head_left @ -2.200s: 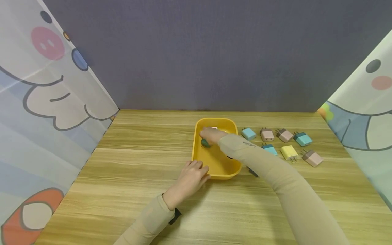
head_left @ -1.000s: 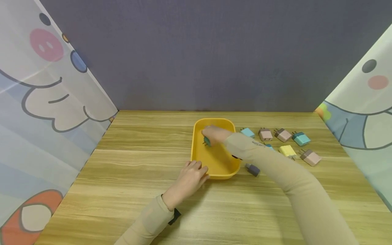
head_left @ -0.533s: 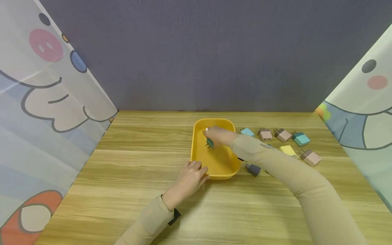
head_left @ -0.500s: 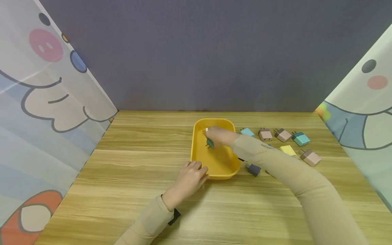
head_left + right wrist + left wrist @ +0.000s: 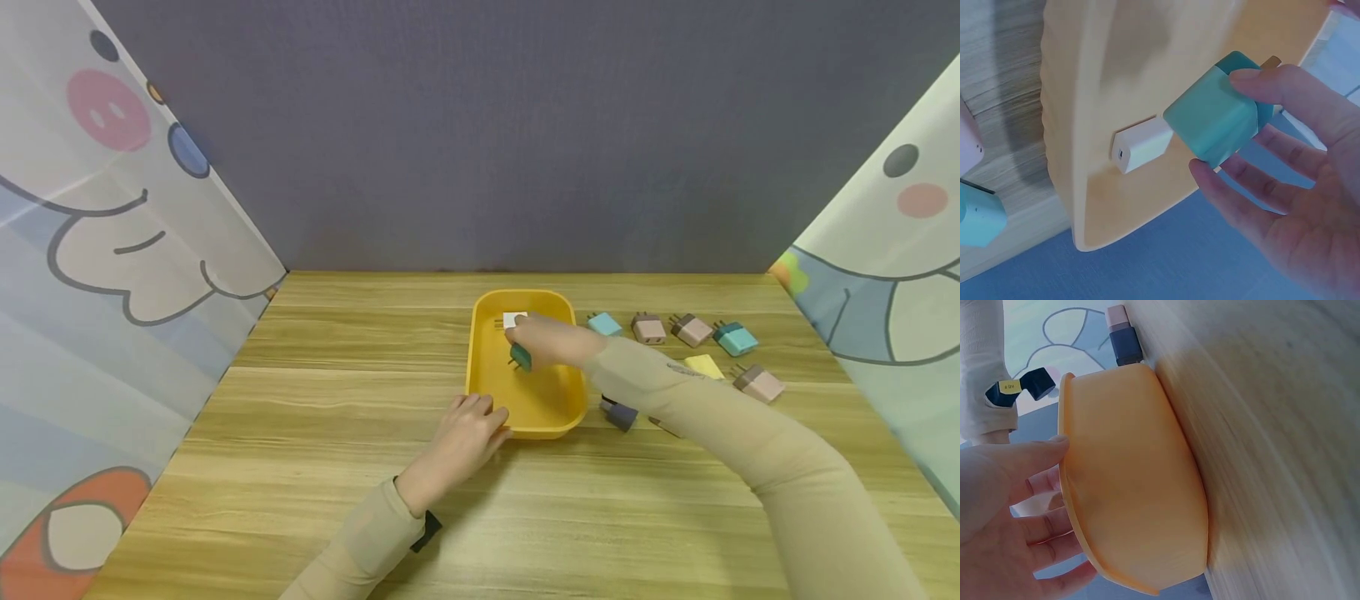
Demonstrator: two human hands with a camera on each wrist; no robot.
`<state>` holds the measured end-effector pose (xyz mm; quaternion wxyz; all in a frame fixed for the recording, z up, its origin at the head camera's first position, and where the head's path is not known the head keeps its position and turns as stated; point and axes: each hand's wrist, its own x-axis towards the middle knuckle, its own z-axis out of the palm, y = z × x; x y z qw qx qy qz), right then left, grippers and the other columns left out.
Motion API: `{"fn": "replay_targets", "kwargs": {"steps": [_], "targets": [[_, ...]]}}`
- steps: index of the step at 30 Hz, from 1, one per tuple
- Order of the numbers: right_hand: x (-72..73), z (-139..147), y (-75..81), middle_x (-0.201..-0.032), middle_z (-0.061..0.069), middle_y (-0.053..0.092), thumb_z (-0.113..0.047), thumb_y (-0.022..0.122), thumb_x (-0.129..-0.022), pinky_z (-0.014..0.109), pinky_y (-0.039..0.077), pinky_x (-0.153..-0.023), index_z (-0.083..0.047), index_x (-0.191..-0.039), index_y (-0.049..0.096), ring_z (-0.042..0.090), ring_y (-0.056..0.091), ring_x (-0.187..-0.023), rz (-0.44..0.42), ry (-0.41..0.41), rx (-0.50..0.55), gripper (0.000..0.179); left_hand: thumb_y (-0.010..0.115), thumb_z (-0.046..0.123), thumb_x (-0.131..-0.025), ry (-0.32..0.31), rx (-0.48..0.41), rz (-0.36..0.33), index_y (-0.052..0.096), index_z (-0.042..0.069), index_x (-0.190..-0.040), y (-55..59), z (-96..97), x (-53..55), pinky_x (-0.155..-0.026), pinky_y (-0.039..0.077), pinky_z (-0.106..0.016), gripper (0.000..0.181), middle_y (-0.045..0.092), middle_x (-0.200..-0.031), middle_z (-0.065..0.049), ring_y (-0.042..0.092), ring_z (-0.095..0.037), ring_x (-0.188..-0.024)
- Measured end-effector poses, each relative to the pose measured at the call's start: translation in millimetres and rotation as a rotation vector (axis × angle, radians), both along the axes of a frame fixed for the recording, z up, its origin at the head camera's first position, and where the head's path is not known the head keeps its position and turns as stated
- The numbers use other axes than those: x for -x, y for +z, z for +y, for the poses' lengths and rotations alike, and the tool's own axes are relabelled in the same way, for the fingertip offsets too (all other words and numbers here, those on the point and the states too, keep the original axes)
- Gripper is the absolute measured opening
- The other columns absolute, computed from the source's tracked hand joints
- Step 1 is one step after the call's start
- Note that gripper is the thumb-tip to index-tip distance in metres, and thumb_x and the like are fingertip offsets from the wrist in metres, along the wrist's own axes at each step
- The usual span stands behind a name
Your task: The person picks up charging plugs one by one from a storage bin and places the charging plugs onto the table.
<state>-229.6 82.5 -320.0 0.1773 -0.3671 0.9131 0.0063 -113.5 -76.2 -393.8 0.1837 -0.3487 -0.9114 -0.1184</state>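
Observation:
A yellow plastic basket (image 5: 528, 407) stands in the middle of the table. My left hand (image 5: 467, 433) grips its near left rim, with the thumb on the outer wall and the fingers over the edge in the left wrist view. Above the basket's inside, my right hand (image 5: 546, 340) pinches a teal wall charger (image 5: 1213, 112) between thumb and fingertips. The charger's prongs point left in the head view. Near the far end of the basket floor lies a white charger (image 5: 1142, 145), partly covered by the right hand in the head view.
Right of the basket, several chargers lie on the wooden table: light blue (image 5: 603, 324), pinkish brown (image 5: 648, 328), teal (image 5: 736, 337), yellow (image 5: 704, 366) and dark blue (image 5: 619, 414). The right sleeve (image 5: 697, 400) crosses over part of this group. A grey panel (image 5: 525, 150) closes the back.
My right hand has drawn back a little to the right with the teal charger, and the white charger shows more. The left hand stays on the rim.

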Motion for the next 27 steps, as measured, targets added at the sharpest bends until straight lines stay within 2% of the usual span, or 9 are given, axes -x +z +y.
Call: {"fn": "replay_targets", "kwargs": {"steps": [3,6,14,20,27], "targets": [[-3.4,3.3,2.7,-0.113,0.013,0.052,-0.009,0.066,-0.079,0.034,0.042,-0.082,-0.004,-0.107,0.054,0.027,0.047,-0.107,-0.006,-0.024,0.010,0.031,0.067,0.023,-0.078,-0.002,0.002,0.001,0.060,0.014,-0.079,0.1,-0.1,0.1,-0.066,0.037,-0.028,0.012,0.044,-0.067,0.003,0.041,-0.012,-0.063],[-6.7,7.7,5.6,-0.121,0.016,0.049,-0.012,0.067,-0.078,0.037,0.042,-0.086,-0.004,-0.113,0.053,0.031,0.045,-0.113,-0.010,-0.042,0.035,0.038,0.067,0.023,-0.078,0.000,0.006,0.001,0.060,0.014,-0.079,0.3,-0.3,0.1,-0.066,0.037,-0.028,0.012,0.044,-0.067,0.003,0.041,-0.011,-0.063],[-14.9,18.8,12.3,-0.117,0.018,0.049,-0.020,0.070,-0.076,0.026,0.045,-0.066,-0.007,-0.105,0.055,0.026,0.051,-0.096,0.029,-0.056,0.070,0.035,0.067,0.023,-0.078,-0.003,0.003,0.014,0.060,0.012,-0.079,0.8,-0.5,0.4,-0.066,0.037,-0.029,0.012,0.045,-0.067,0.002,0.041,-0.012,-0.063],[-21.0,28.4,16.7,-0.110,0.016,0.050,-0.013,0.073,-0.072,0.028,0.046,-0.067,-0.004,-0.109,0.055,0.024,0.051,-0.087,0.074,-0.055,0.096,0.042,0.067,0.023,-0.078,-0.003,0.004,0.014,0.060,0.012,-0.079,0.5,-0.9,0.6,-0.066,0.038,-0.029,0.013,0.045,-0.067,0.003,0.042,-0.012,-0.064],[-25.9,43.4,18.9,-0.099,0.014,0.051,-0.009,0.075,-0.069,0.033,0.047,-0.070,-0.002,-0.110,0.054,0.025,0.052,-0.085,0.125,-0.028,0.140,0.046,0.067,0.022,-0.078,-0.002,-0.005,0.007,0.060,0.013,-0.079,0.1,-0.5,0.7,-0.067,0.038,-0.030,0.012,0.045,-0.067,0.003,0.042,-0.013,-0.064]]}}
